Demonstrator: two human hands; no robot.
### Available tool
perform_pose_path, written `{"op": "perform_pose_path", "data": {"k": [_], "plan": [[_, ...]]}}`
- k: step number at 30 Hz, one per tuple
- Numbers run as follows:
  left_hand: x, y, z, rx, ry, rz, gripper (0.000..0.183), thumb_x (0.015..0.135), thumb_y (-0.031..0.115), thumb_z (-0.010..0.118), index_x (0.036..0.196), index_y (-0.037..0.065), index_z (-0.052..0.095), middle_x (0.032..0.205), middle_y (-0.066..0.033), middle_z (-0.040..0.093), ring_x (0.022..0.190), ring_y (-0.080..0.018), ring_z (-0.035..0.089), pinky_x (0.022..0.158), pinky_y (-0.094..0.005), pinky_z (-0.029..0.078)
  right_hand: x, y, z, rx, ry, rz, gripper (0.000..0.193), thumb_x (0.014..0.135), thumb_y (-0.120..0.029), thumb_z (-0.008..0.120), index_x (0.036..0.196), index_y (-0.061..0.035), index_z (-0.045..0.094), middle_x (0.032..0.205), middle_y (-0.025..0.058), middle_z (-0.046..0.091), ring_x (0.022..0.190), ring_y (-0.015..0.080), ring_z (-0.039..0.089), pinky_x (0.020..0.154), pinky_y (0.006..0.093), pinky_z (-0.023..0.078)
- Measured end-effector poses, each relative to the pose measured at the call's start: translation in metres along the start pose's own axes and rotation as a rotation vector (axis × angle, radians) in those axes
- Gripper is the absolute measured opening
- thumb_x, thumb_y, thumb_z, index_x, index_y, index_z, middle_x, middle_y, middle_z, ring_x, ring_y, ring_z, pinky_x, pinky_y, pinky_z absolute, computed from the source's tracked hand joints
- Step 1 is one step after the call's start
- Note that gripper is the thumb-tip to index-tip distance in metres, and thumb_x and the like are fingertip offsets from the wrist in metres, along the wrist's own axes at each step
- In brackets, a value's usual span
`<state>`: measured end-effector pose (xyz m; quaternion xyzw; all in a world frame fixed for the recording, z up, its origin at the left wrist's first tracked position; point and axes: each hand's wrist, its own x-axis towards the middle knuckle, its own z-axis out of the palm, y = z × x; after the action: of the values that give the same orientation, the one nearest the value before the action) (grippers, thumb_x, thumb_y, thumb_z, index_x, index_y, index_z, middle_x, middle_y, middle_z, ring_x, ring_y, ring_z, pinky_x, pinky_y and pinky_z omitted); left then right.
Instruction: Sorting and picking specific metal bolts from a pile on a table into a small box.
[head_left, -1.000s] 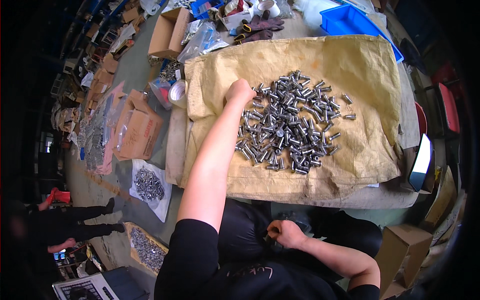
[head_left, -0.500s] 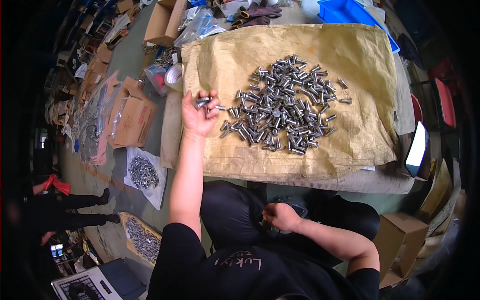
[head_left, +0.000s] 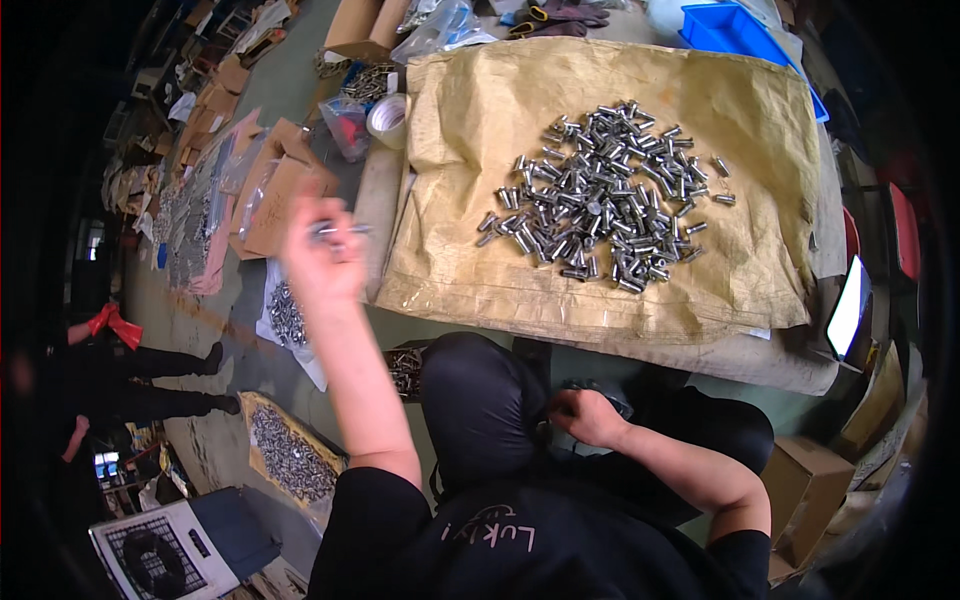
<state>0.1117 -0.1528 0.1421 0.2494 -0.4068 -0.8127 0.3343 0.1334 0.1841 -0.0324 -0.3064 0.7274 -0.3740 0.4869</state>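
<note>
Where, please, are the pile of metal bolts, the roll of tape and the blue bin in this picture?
pile of metal bolts (head_left: 600,195), head view, middle of the heap on the sack.
roll of tape (head_left: 386,119), head view, its pale outer ring.
blue bin (head_left: 738,30), head view, its near wall.

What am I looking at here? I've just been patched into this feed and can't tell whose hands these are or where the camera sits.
No machine here: a person works with two bare hands, and one wide camera on their head looks down, bending straight edges near the rim. The left hand is raised beside the table, blurred, gripping a few small metal parts. The right hand is low at the lap, closed on something dark that I cannot make out. On the tan sack cloth covering the table lies a pile of short metal bolts. The floor at left holds cardboard boxes and bags of bolts.
</note>
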Motion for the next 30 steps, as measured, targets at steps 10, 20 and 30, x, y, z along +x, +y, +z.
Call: {"op": "perform_pose_path", "data": {"k": [10, 20, 30], "plan": [[-0.063, 0.094, 0.033, 0.655, 0.319, 1.749, 0.044, 0.083, 0.01, 0.055, 0.122, 0.002, 0.037, 0.069, -0.0064, 0.048, 0.048, -0.0104, 0.037, 0.038, -0.0201, 0.025, 0.006, 0.005, 0.0, -0.049, -0.005, -0.024, 0.022, 0.075, -0.02, 0.057, 0.087, -0.0029, 0.063, 0.083, 0.0174, 0.063, 0.081, 0.0344, 0.06, 0.073, 0.0407, 0.047], [-0.068, -0.032, -0.034, 0.428, 0.054, 0.319, 0.039, 0.089, 0.02, 0.056, 0.124, 0.008, 0.043, 0.072, -0.001, 0.051, 0.048, -0.005, 0.04, 0.035, -0.0167, 0.026, 0.001, 0.001, -0.001, 0.007, -0.035, 0.031, 0.021, 0.074, -0.018, 0.057, 0.088, -0.003, 0.063, 0.082, 0.0156, 0.064, 0.08, 0.0313, 0.062, 0.073, 0.0374, 0.048], [-0.105, -0.092, -0.166, 0.379, 0.567, -0.164, 0.038, 0.091, 0.038, 0.049, 0.11, 0.006, 0.052, 0.066, -0.0011, 0.049, 0.043, -0.0069, 0.04, 0.032, -0.0193, 0.023, -0.001, 0.004, -0.003, 0.002, 0.011, -0.029, 0.022, 0.075, -0.019, 0.058, 0.088, -0.0021, 0.064, 0.082, 0.0153, 0.065, 0.079, 0.0302, 0.062, 0.072, 0.0357, 0.049]]}}
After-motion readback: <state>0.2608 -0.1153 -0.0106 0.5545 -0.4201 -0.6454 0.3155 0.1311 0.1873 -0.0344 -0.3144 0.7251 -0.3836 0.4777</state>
